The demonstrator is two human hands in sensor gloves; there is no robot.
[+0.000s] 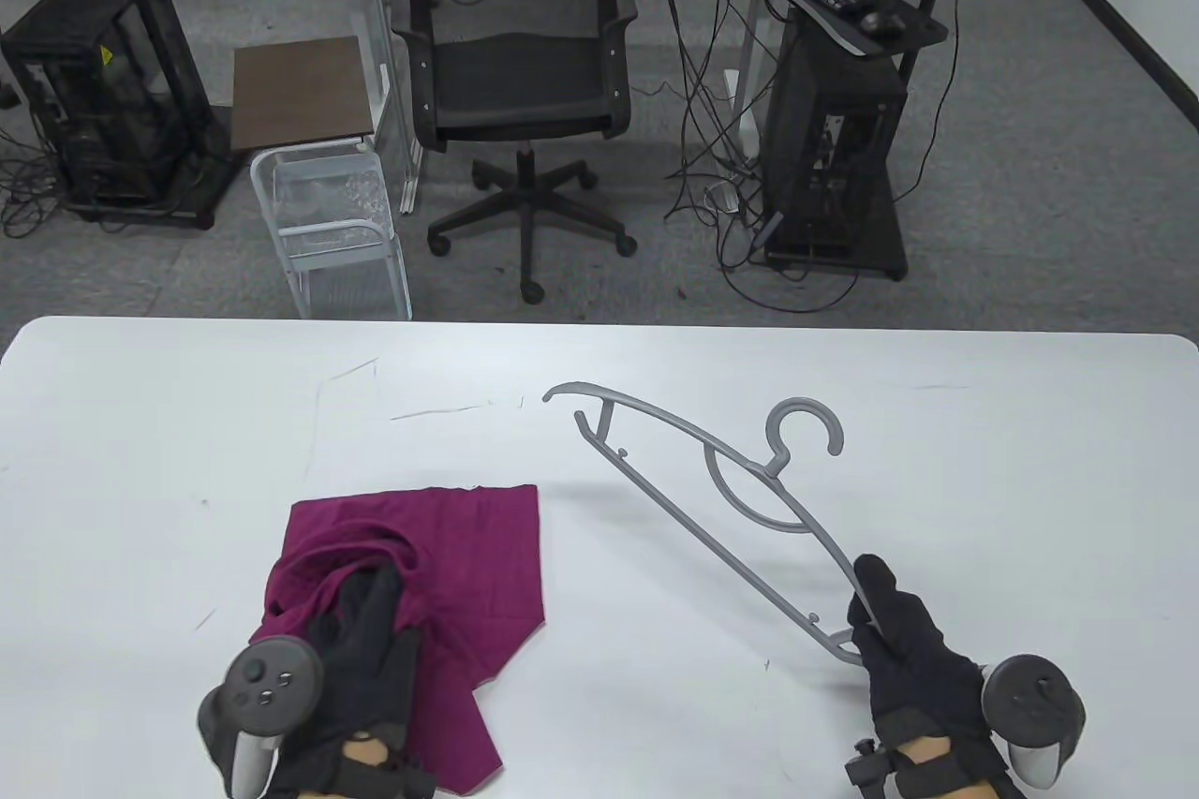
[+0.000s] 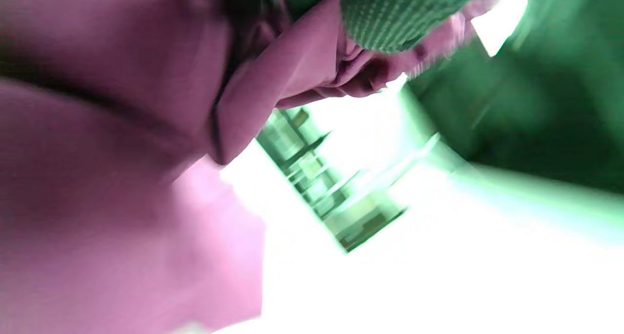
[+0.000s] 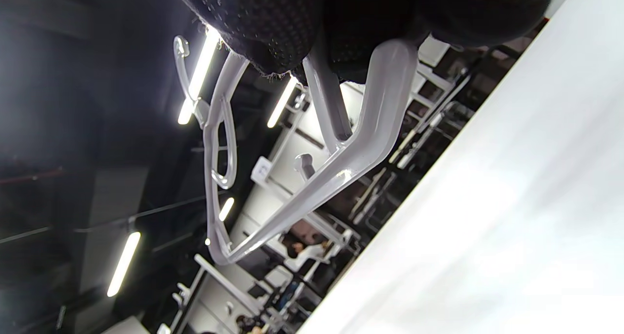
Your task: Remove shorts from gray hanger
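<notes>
Left: the magenta fabric shorts (image 1: 450, 574) lie crumpled on the white table (image 1: 140, 462), off the hanger and well apart from it. The black-gloved left hand (image 1: 370, 640) is pushed in among the folds at their near-left edge, with cloth draped over the fingers. In the left wrist view a gloved fingertip (image 2: 404, 12) presses into bunched cloth (image 2: 122, 153), though whether the fingers close on it cannot be told.

Right: the gray plastic hanger (image 1: 721, 499) is tilted, its far end raised above the table and its hook (image 1: 806, 429) pointing away from the person. The black-gloved right hand (image 1: 904, 649) grips its near end, fingers (image 3: 273, 27) wrapped around the bars (image 3: 360, 129), just above the tabletop.
</notes>
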